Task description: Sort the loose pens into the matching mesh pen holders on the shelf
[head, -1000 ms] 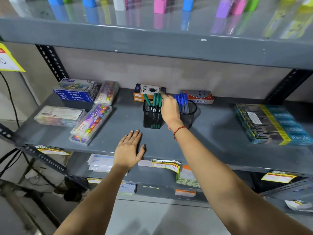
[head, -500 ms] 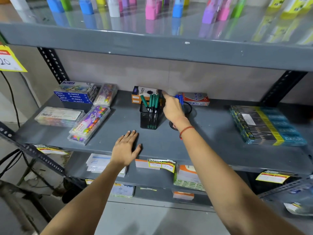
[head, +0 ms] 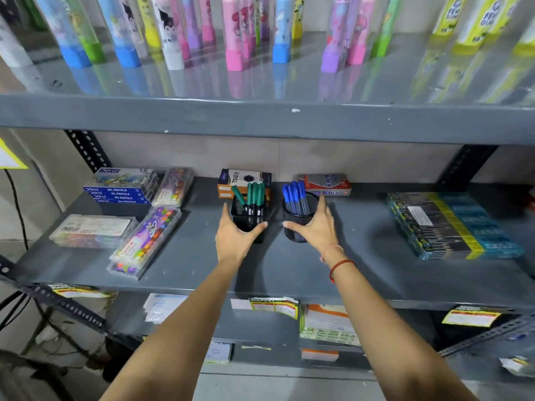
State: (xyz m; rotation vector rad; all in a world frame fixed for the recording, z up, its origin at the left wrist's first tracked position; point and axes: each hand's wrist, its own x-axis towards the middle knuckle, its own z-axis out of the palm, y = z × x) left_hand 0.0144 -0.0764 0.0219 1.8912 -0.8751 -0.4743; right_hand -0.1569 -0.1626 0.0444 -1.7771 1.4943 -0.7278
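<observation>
Two black mesh holders stand side by side on the grey middle shelf (head: 289,273). The square holder (head: 246,215) on the left has several green-capped pens (head: 254,193) standing in it. The round holder (head: 298,221) on the right has several blue-capped pens (head: 295,195). My left hand (head: 236,240) wraps the square holder, thumb on its right side and fingers on its left. My right hand (head: 314,230) wraps the round holder, thumb across its front and fingers up its right side. I see no loose pens on the shelf.
An orange-and-black box (head: 244,180) and a red box (head: 325,183) lie behind the holders. Crayon and pastel boxes (head: 124,185) and clear cases (head: 144,241) sit at the left. A flat blue-and-yellow pack (head: 451,224) lies at the right. The upper shelf (head: 260,117) overhangs close above.
My left hand left the shelf's front edge and closed around the square holder. My right hand came off the pen tops and wrapped the round holder. The camera moved closer.
</observation>
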